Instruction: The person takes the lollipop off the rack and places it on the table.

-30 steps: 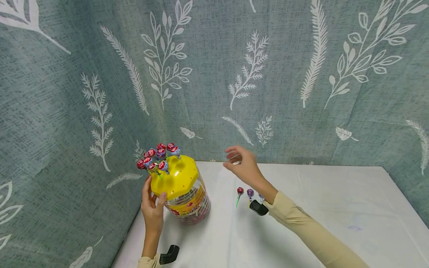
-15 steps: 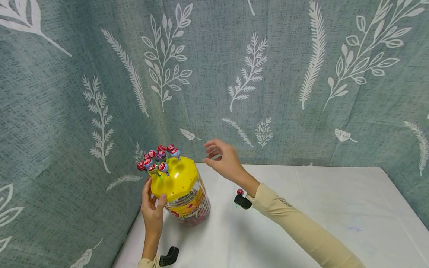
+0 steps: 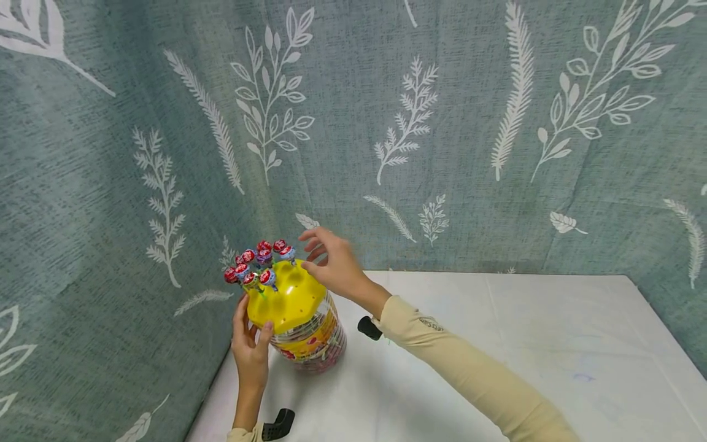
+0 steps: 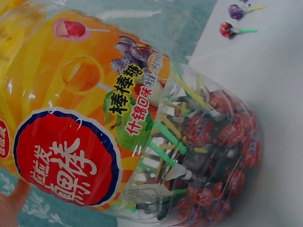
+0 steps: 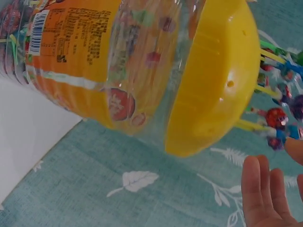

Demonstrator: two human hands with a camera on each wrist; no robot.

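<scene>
A clear plastic lollipop jar (image 3: 312,344) with an orange label and a yellow lid (image 3: 293,301) stands tilted on the table. My left hand (image 3: 251,356) grips the lid's edge, thumb in front and fingers at the far left side. Several wrapped lollipops (image 3: 265,258) stick up from holes in the lid. Just right of them is my right hand (image 3: 339,267), fingers loosely bent and nothing seen in it. In the right wrist view, this hand (image 5: 267,198) has its thumb close to a blue-and-red lollipop (image 5: 277,135). More lollipops fill the jar's bottom (image 4: 213,156).
A red lollipop (image 4: 227,30) and a purple lollipop (image 4: 236,12) lie on the white table (image 3: 497,344), right of the jar. A green leaf-patterned cloth (image 3: 353,123) hangs behind and at the left.
My right hand has moved left from above the table to the lollipops on the lid. My left hand keeps its grip, and the jar stays put.
</scene>
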